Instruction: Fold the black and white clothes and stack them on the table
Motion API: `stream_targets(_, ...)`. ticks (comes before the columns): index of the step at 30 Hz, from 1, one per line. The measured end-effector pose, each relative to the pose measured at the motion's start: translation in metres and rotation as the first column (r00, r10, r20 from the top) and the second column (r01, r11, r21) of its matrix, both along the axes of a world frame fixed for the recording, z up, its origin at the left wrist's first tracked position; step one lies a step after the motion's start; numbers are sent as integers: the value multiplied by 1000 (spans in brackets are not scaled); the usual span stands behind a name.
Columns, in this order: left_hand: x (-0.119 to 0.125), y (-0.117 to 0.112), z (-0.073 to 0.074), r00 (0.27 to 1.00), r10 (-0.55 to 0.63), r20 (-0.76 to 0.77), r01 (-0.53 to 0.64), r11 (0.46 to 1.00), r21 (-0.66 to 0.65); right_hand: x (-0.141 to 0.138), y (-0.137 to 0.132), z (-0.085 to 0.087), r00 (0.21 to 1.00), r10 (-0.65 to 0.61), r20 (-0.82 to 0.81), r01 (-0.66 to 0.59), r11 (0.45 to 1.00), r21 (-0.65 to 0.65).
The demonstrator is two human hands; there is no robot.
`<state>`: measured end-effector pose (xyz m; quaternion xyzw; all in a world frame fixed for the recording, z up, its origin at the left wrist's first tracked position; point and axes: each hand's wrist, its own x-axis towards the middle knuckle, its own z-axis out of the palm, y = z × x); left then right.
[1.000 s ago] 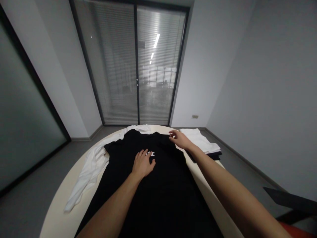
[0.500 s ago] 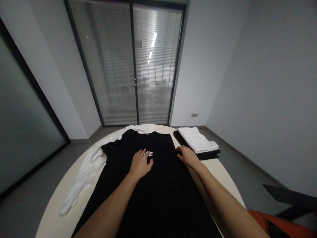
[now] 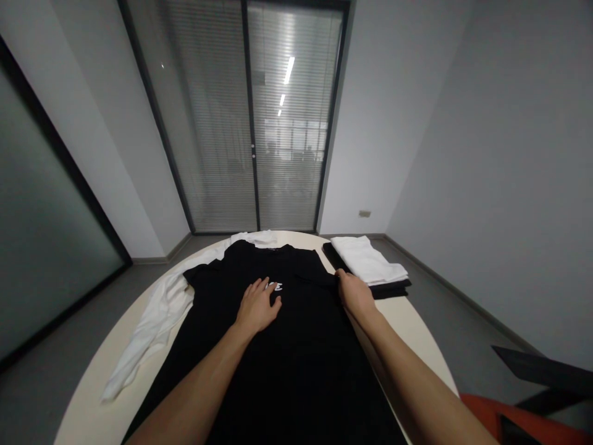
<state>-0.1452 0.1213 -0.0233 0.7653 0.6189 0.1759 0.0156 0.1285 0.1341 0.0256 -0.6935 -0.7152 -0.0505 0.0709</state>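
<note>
A black T-shirt [image 3: 296, 346] lies spread over the table, its collar towards the far edge and a small white print [image 3: 278, 287] on the chest. My left hand [image 3: 257, 307] rests flat on the chest, fingers spread, covering part of the print. At the shirt's right side, my right hand [image 3: 354, 293] is closed on the edge of the right sleeve [image 3: 319, 277], which is drawn out sideways. The left sleeve [image 3: 200, 272] reaches out over a white garment.
The round cream table [image 3: 419, 340] bears a crumpled white garment [image 3: 157, 321] along its left edge. Folded white cloth [image 3: 368, 259] lies on folded black cloth [image 3: 391, 289] at right, close to my right hand. A red and black chair [image 3: 528, 420] stands at lower right.
My right hand has moved slightly right, drawing the right sleeve outward with it. My left hand stays pressed on the chest, and the shirt has shifted slightly left in view.
</note>
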Motion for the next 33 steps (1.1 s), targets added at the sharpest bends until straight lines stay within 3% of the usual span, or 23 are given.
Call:
stream_targets(5,1,1,0,1000,-1,2,1,1000,-13,-5,-3,-2,997,-60,44,61,998,-18)
stream_targets(11,2,0,1,1000,6,-18,-6,1000,-6,-14,-1,-8,992,126,5,-125,975,183)
stream_targets(15,1,0,1,1000,5,-8,-5,1000,-1,-15,8,-14,978,206,11,-206,974,95)
stream_targets(18,1,-1,2,1000,-10,4,10,1000,3,-12,15,-16,983,177,52,-179,982,57)
stream_targets(24,2,-4,6,991,-133,6,133,991,-13,-8,20,-17,988,146,47,-150,983,104)
stream_targets(33,3,-4,3,990,-137,8,138,990,-40,-10,23,-17,995,94,-20,-91,990,105)
